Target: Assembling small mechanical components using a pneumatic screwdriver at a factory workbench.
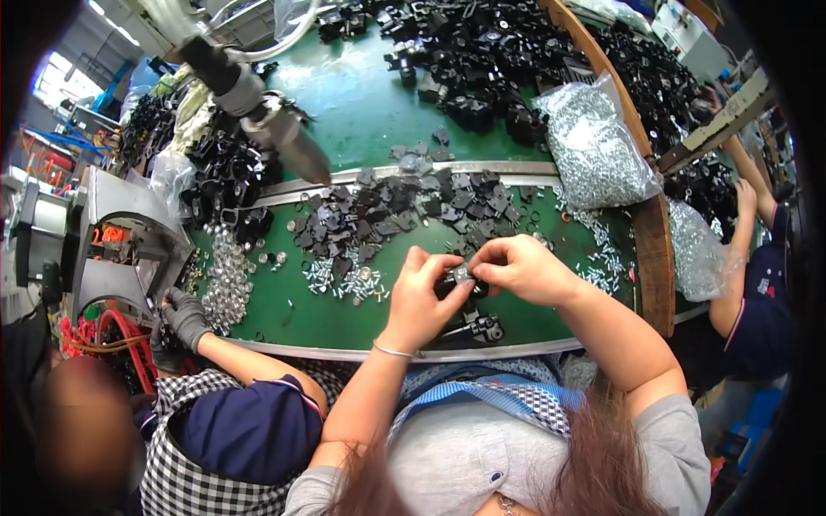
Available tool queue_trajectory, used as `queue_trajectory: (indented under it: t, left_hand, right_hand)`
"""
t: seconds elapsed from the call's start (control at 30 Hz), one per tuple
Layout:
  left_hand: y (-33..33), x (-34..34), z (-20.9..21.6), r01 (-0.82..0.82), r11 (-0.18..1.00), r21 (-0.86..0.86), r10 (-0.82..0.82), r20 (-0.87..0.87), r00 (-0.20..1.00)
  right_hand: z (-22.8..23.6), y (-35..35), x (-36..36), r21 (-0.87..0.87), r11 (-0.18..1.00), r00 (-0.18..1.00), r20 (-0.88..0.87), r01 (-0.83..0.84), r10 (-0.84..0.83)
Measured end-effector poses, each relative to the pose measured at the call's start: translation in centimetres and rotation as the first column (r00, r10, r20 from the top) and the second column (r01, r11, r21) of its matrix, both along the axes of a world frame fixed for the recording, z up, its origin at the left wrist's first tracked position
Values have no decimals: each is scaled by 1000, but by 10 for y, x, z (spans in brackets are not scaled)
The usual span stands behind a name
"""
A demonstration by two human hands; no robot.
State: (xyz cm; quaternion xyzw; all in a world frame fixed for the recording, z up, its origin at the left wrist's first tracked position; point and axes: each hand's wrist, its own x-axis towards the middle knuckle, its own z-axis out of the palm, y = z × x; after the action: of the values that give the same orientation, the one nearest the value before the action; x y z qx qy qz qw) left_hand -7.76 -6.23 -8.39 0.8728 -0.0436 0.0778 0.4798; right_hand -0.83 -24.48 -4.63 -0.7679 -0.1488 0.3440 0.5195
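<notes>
My left hand is closed, with thumb and fingers round a small black part near the table's front edge. A small grey metal piece shows on top of that part. From the right, my right hand pinches at the same spot, fingertips together; whatever lies between them is too small to make out. Just below my hands, a black assembly with round metal ends lies on the green table. Beyond them spreads a pile of flat dark pieces, with loose small screws beside it.
A powered driver hangs at upper left. Clear round pieces are heaped left, near a co-worker's gloved hand. A bag of screws lies right, by a wooden divider. Black parts fill the back; another person's arm is far right.
</notes>
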Motion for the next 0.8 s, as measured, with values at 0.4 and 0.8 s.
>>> queue_trajectory:
  t: [0.4, 0.8]
  left_hand:
    - [-4, -8, -18, -32, 996, 86, 16, 172, 985]
    - [17, 9, -9, -67, 992, 108, 45, 197, 979]
  right_hand:
    - [-26, -2, -15, 91, 985, 988, -41, 149, -146]
    - [-33, 33, 1, 215, 923, 947, -112, 318, -300]
